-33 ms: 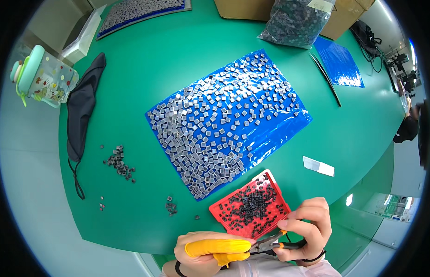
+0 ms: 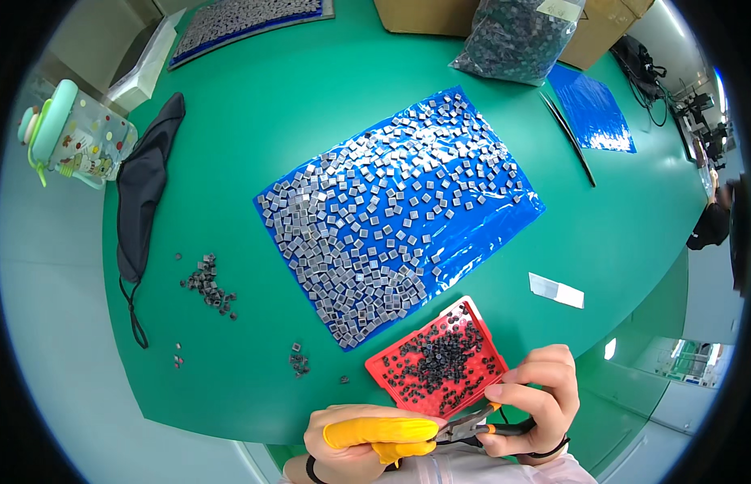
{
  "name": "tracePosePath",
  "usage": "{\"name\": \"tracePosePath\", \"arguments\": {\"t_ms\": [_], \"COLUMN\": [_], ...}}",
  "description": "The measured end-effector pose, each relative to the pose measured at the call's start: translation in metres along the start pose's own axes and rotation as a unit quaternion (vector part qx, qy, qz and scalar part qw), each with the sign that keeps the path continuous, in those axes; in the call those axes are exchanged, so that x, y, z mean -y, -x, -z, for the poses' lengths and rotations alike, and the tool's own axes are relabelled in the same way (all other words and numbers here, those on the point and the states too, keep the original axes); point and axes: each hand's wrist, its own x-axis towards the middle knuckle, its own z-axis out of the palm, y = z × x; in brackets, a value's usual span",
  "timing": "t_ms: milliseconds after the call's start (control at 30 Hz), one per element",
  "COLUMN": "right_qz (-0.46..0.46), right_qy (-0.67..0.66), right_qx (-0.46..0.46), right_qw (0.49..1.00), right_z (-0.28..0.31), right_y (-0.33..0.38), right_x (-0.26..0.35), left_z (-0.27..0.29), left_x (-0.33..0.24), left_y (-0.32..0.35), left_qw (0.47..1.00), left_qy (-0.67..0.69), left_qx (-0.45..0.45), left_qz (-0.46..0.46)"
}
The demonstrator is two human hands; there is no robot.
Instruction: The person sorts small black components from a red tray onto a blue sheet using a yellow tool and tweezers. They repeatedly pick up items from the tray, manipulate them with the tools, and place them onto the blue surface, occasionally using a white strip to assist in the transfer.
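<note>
At the near edge of the table my right hand (image 2: 545, 403) grips a pair of pliers (image 2: 466, 426) with orange-and-black handles. Yellow finger covers sit on the fingers of my left hand (image 2: 343, 436), which is closed in a pinch right at the pliers' jaws. Whatever those fingertips hold is too small and hidden to name. Just beyond both hands lies a red tray (image 2: 382, 374) with many small black parts (image 2: 444, 359) in it. Past the tray, a blue sheet (image 2: 480, 246) is spread with many small square grey pieces (image 2: 343, 270).
Small piles of dark pieces (image 2: 207, 284) lie to the left. Also on the table are a black cloth mask (image 2: 145, 185), a clear jug (image 2: 89, 141), tweezers (image 2: 569, 139), a clear strip (image 2: 557, 290), another blue sheet (image 2: 593, 109) and a filled plastic bag (image 2: 516, 40). A person (image 2: 710, 222) is at far right.
</note>
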Motion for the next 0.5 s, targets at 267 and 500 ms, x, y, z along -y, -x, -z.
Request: {"name": "tracePosePath", "arguments": {"t_ms": [267, 500], "right_qz": [0.007, 0.038], "right_qy": [0.016, 0.043], "right_qx": [-0.009, -0.019], "right_qw": [1.000, 0.998], "right_z": [0.0024, 0.0060], "right_y": [0.0011, 0.0028], "right_x": [-0.0008, -0.0056], "left_z": [-0.0005, -0.0041], "left_x": [0.0033, 0.0045], "left_y": [0.0011, 0.0003], "left_qw": [0.998, 0.991], "left_qy": [0.038, 0.102], "left_qx": [-0.006, 0.004], "left_qz": [0.057, 0.086]}}
